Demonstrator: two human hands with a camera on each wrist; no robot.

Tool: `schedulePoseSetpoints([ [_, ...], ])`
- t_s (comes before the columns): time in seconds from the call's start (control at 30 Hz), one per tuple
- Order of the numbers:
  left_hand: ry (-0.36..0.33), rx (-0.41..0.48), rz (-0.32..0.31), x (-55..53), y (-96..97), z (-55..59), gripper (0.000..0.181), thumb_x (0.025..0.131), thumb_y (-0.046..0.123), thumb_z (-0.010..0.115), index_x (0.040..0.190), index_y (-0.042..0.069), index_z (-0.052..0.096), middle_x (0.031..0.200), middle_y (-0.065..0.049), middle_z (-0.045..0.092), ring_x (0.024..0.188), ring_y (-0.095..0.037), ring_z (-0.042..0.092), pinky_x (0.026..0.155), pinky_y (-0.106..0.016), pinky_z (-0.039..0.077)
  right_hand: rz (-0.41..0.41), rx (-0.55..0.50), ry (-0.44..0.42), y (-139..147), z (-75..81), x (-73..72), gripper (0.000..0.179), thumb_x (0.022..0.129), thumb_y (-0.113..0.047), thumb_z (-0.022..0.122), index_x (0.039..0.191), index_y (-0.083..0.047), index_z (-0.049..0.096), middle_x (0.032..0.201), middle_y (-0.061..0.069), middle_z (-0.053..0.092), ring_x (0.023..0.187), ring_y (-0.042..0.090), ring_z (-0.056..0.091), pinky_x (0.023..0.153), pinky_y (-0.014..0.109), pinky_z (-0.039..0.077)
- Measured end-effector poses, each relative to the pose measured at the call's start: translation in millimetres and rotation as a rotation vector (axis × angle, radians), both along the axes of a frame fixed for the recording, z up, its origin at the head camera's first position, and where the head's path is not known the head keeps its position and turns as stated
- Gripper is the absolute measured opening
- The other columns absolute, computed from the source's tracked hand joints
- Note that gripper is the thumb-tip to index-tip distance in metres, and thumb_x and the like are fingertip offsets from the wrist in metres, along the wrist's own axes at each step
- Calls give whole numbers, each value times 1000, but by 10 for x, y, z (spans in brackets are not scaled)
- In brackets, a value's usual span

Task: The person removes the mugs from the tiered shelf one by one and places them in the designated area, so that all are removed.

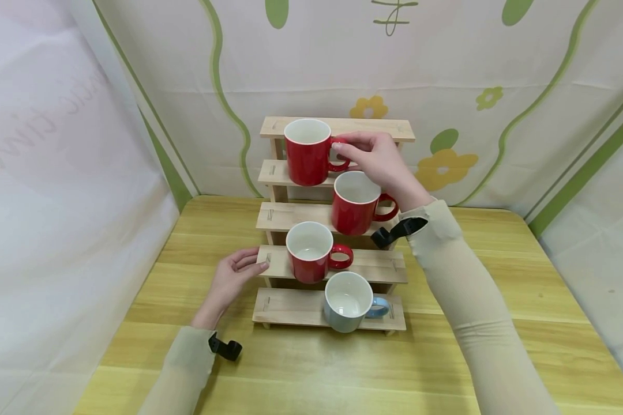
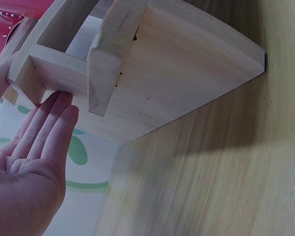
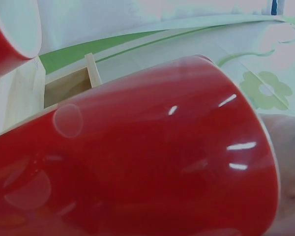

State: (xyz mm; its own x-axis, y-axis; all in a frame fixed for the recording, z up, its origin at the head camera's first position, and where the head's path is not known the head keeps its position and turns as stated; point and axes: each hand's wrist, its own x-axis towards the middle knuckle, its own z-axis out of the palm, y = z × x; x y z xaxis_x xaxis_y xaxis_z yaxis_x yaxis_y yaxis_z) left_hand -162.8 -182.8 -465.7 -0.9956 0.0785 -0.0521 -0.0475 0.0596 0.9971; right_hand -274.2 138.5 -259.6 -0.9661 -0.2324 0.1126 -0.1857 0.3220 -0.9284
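My right hand [image 1: 376, 158] pinches the handle of a glossy red mug [image 1: 308, 158] with a white inside, which stands upright on the fourth tier of a stepped wooden rack [image 1: 291, 216]. Below that wrist, a second red mug [image 1: 353, 213] is on the third tier; its side [image 3: 152, 157] fills most of the right wrist view, where the pinched handle is hidden. At the left end of the second tier, my left hand [image 1: 233, 276] holds the board, thumb on top and fingers [image 2: 54, 128] beneath it.
Another red mug [image 1: 310, 262] stands on the second tier, handle to the right. A light blue mug [image 1: 346, 308] sits on the bottom tier. The rack stands on a wood-grain table [image 1: 291, 374], before a patterned curtain [image 1: 311, 63].
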Motion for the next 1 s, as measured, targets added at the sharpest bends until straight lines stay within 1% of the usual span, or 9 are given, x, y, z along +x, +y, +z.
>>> schedulePoseSetpoints([
  [0.2, -2, 0, -3, 1, -1, 3, 54, 91, 13, 79, 136, -5, 57, 127, -22, 66, 110, -22, 68, 91, -28, 55, 1, -5, 8, -19, 0, -29, 36, 99, -34, 70, 128, -12, 72, 123, 13, 69, 107, 22, 68, 93, 38, 56],
  [0.4, -6, -4, -2, 0, -7, 3, 54, 91, 13, 79, 136, -5, 57, 127, -22, 66, 110, -22, 68, 92, -28, 55, 2, 1, -10, -32, 21, -34, 35, 101, -31, 67, 128, -11, 71, 121, 11, 71, 109, 24, 68, 90, 36, 58],
  [0.5, -8, -4, -1, -1, -10, -3, 53, 91, 14, 79, 136, -4, 57, 127, -22, 66, 110, -22, 68, 92, -28, 55, 6, 1, -12, -32, 27, -32, 35, 101, -31, 67, 128, -10, 70, 118, 8, 72, 109, 25, 68, 90, 36, 58],
  [0.6, -8, -2, -3, -4, -11, -6, 53, 92, 13, 79, 136, -4, 57, 127, -22, 66, 110, -21, 68, 92, -28, 55, 9, -7, -12, -27, 26, -34, 34, 100, -30, 68, 127, -10, 71, 117, 8, 72, 109, 26, 68, 91, 37, 57],
  [0.77, -6, 0, -4, -4, -8, -1, 53, 92, 13, 79, 136, -4, 57, 127, -22, 66, 110, -22, 68, 92, -29, 55, 12, -26, -3, -20, 14, -36, 34, 100, -29, 69, 126, -8, 71, 118, 9, 72, 109, 27, 69, 90, 38, 58],
  [1.0, -9, 6, -4, 1, -4, 4, 53, 91, 13, 79, 136, -5, 57, 127, -22, 66, 109, -21, 69, 92, -29, 55, 16, -45, 15, 2, -6, -25, 34, 99, -28, 70, 125, -7, 71, 123, 17, 69, 107, 27, 69, 89, 37, 58],
])
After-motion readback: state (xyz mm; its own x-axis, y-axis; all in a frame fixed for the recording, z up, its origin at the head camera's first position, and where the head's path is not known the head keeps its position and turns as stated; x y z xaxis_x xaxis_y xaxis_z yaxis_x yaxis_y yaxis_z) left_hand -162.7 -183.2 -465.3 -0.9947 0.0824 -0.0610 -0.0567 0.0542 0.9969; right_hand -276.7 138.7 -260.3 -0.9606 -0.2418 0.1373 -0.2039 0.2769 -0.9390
